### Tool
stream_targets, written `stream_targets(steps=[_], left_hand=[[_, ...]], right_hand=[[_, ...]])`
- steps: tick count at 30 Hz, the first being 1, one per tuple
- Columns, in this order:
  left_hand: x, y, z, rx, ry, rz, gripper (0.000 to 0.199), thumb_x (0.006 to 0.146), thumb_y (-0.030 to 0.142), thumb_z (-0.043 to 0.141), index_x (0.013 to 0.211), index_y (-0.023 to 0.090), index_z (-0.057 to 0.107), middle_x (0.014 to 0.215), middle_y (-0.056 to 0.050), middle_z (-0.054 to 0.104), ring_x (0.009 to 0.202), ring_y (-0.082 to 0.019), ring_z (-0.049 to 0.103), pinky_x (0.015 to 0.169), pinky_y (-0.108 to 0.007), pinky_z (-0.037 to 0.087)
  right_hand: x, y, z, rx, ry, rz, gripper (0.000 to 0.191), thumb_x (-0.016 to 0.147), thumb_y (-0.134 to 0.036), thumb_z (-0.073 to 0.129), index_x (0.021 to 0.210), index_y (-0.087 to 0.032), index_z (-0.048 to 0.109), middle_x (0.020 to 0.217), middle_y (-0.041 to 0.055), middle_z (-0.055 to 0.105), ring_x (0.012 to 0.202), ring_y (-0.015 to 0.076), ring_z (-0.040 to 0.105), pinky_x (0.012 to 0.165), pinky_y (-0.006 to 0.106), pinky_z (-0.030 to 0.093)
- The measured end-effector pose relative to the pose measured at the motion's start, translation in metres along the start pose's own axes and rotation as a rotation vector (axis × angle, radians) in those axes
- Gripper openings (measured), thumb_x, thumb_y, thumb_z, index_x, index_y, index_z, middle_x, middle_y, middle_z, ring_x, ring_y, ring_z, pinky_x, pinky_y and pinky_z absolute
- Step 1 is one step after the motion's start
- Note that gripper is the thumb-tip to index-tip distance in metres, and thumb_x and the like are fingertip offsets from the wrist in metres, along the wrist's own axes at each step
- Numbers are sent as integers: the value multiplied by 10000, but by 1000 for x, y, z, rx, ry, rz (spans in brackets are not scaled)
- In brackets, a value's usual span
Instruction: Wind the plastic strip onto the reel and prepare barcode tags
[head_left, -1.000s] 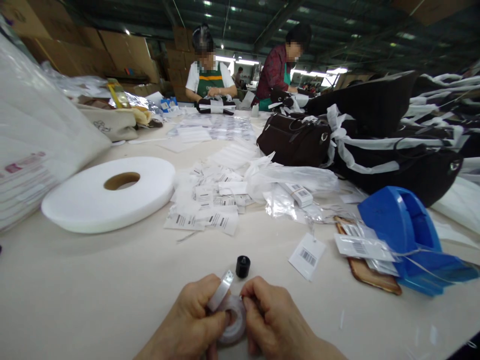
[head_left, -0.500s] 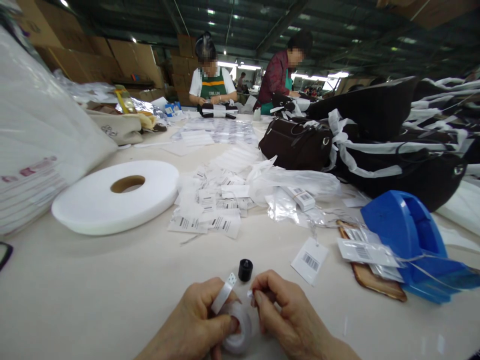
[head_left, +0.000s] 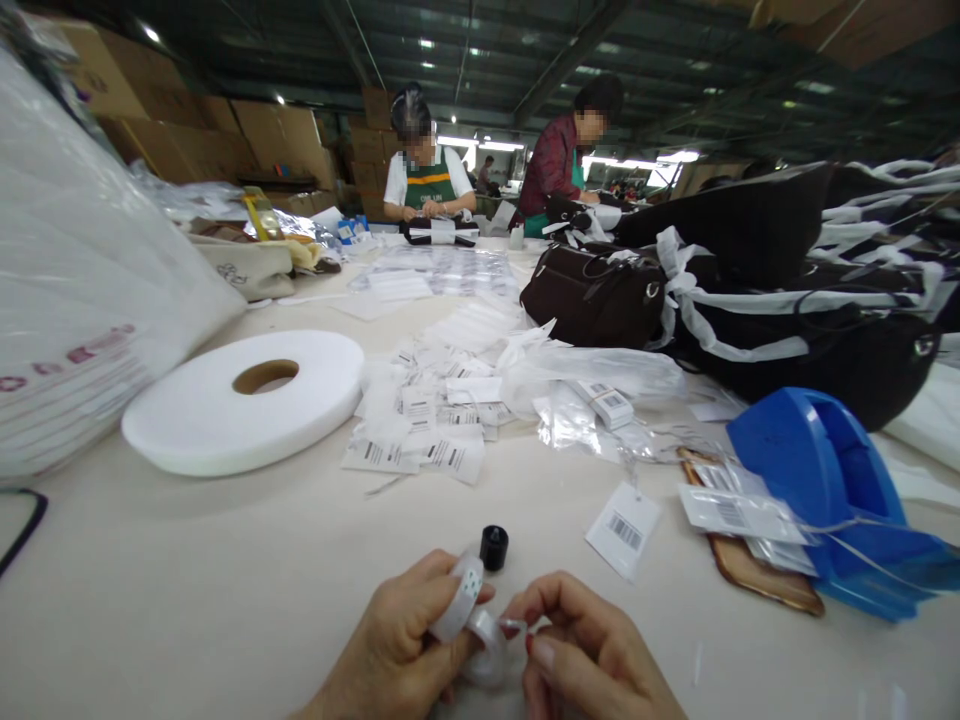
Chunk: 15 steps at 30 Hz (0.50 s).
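At the bottom centre my left hand (head_left: 409,635) is closed on a roll of clear tape (head_left: 489,660), with a loop of tape with small green marks (head_left: 459,600) standing up between its fingers. Just to the right, my right hand (head_left: 585,650) pinches a short clear strip (head_left: 513,626) beside the roll. A small black cylinder (head_left: 494,548) stands on the table just beyond both hands. Right of it lies a white barcode tag (head_left: 623,530). Farther back, printed white labels (head_left: 450,450) are spread in a loose pile.
A large white roll (head_left: 244,425) lies left, near a plastic bag (head_left: 90,300). At right are a blue tape dispenser (head_left: 817,470), a brown tray (head_left: 765,585) with tags and dark bags (head_left: 592,295). Two people (head_left: 427,180) work across the table (head_left: 247,580).
My right hand has moved slightly down and right, and a clear strip now shows at its fingertips. The marked tape in my left hand now curves into a loop. The view has shifted slightly.
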<state>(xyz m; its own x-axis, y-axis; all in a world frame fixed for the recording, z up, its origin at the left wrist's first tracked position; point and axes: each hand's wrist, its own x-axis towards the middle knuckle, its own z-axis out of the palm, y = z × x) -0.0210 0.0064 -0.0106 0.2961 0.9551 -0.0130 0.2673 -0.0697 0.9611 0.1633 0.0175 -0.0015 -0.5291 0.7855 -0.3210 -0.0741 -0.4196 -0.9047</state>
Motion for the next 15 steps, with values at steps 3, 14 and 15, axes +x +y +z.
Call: stream_targets(steps=[3, 14, 15], left_hand=[[1, 2, 1, 117, 42, 92, 146, 789, 225, 490, 801, 201, 634, 751, -14, 501, 646, -126, 563, 536, -185, 450], [0, 8, 4, 225, 57, 169, 254, 752, 132, 525, 946, 215, 667, 813, -55, 590, 739, -164, 587, 660, -211, 464], [-1, 7, 5, 219, 77, 178, 279, 751, 126, 525, 975, 224, 660, 830, -55, 595, 748, -162, 589, 667, -207, 465]], right_hand=[[4, 3, -1, 95, -4, 19, 391, 640, -478, 691, 778, -155, 519, 479, -42, 571, 374, 46, 444, 397, 160, 300], [6, 9, 3, 64, 141, -38, 415, 595, -430, 747, 828, -170, 521, 648, -65, 552, 383, 26, 502, 372, 137, 343], [6, 10, 2, 49, 120, -20, 405, 604, -439, 737, 816, -162, 530, 634, -62, 549, 385, 26, 498, 374, 138, 342]])
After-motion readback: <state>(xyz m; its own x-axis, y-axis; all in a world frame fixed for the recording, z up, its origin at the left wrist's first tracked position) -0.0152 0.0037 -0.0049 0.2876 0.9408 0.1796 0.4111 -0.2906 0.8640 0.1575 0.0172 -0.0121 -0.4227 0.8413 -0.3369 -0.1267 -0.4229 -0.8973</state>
